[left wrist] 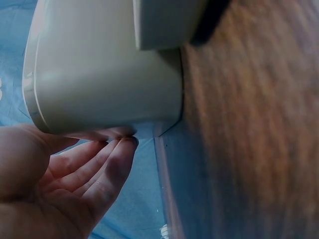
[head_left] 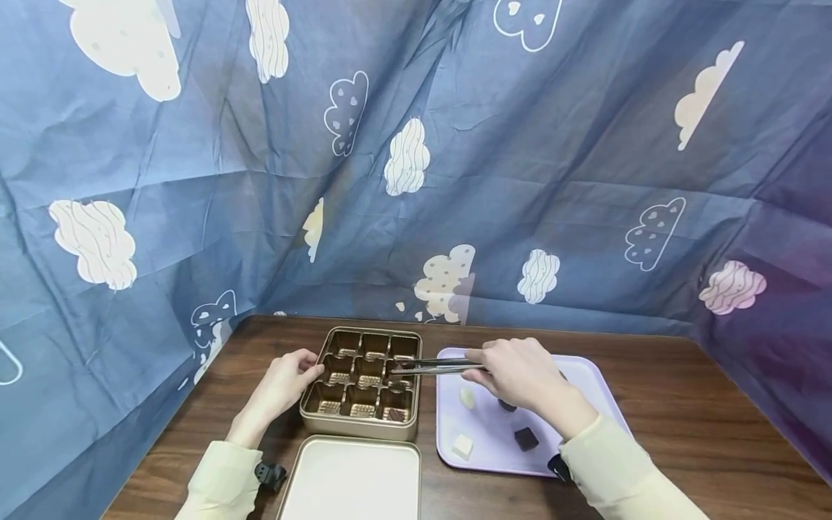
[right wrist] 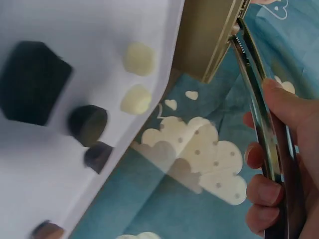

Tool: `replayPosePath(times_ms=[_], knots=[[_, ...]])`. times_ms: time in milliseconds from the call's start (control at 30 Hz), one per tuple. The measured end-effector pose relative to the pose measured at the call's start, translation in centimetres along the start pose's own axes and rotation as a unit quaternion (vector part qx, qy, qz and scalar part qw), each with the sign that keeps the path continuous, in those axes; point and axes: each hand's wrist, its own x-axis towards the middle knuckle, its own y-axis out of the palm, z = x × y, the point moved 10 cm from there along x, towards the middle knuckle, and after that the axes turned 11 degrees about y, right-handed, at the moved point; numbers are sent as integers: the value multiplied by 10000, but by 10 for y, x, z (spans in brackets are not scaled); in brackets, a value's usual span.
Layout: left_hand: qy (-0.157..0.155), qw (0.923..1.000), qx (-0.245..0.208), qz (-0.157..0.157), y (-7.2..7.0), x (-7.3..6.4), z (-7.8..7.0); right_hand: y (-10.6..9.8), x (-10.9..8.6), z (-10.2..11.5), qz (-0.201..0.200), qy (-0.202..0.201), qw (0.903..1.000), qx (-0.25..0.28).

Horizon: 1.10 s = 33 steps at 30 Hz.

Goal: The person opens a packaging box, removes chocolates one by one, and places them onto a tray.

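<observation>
My right hand (head_left: 513,370) grips slim metal tongs (right wrist: 264,114), thumb on one arm and fingers round the other. The tongs' tips reach over the right column of a gold tin (head_left: 360,427) with a brown divided insert, at its middle row. A small brownish bit shows at the tips; I cannot tell whether they pinch it. One dark chocolate piece (head_left: 395,414) sits in the tin's front right compartment. My left hand (head_left: 282,386) touches the tin's left side; in the left wrist view its extended fingers (left wrist: 107,184) lie against the outer wall.
A lilac tray (head_left: 607,397) right of the tin holds a white piece (head_left: 463,445), a pale yellow piece (head_left: 466,397), a dark square piece (head_left: 526,438) and others partly hidden by my right hand. A pale lid (head_left: 354,480) lies before the tin. Blue cloud-printed cloth hangs behind.
</observation>
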Motion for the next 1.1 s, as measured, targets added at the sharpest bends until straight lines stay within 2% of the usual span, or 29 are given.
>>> replayPosePath(times_ms=[233, 533, 633, 733, 900, 1100], knots=[[-9, 10000, -3, 11, 0, 2, -2, 9, -14, -16, 50, 393, 9982, 459], [14, 10000, -16, 22, 2, 3, -5, -6, -34, -34, -440, 712, 9935, 774], [34, 10000, 1, 10, 3, 3, -6, -19, -47, -39, -740, 654, 9920, 789], [36, 10000, 15, 19, 3, 3, -6, -28, -63, -51, -833, 873, 9902, 709], [9, 10000, 39, 30, 1, 2, -4, -31, -90, -77, -528, 1483, 9850, 711], [-23, 10000, 10, 20, 0, -1, -3, -39, -121, -106, -512, 1811, 9803, 602]])
